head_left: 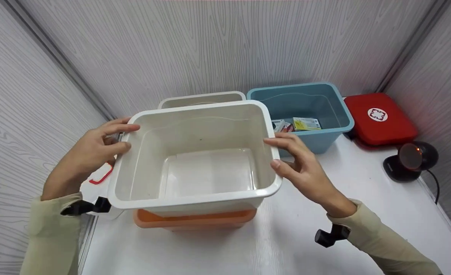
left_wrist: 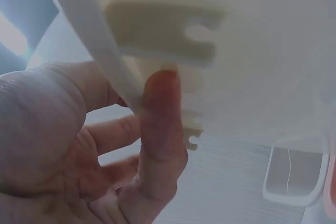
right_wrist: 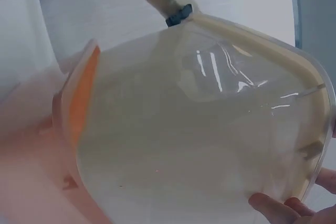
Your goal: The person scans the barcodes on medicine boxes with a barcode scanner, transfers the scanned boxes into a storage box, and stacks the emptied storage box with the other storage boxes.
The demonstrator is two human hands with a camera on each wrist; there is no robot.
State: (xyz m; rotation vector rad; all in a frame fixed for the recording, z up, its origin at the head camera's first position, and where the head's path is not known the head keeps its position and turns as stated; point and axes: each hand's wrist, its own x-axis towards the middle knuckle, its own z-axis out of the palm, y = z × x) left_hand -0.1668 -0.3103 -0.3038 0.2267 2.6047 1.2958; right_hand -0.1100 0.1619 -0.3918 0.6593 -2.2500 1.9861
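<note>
A white plastic storage bin with nothing inside is held up and tilted, its opening facing the head camera. My left hand grips its left rim, thumb and fingers around the edge; the left wrist view shows a fingertip beneath the rim. On the opposite side, my right hand pinches the right rim. Below and partly hidden by the white bin is an orange bin. In the right wrist view, the white bin's outer wall overlaps the orange bin's rim.
Behind stands another pale bin, mostly covered. Beside it, a blue bin contains several small boxes. A red case with a white emblem and a black round device are at the right. A white container with red trim is at the left.
</note>
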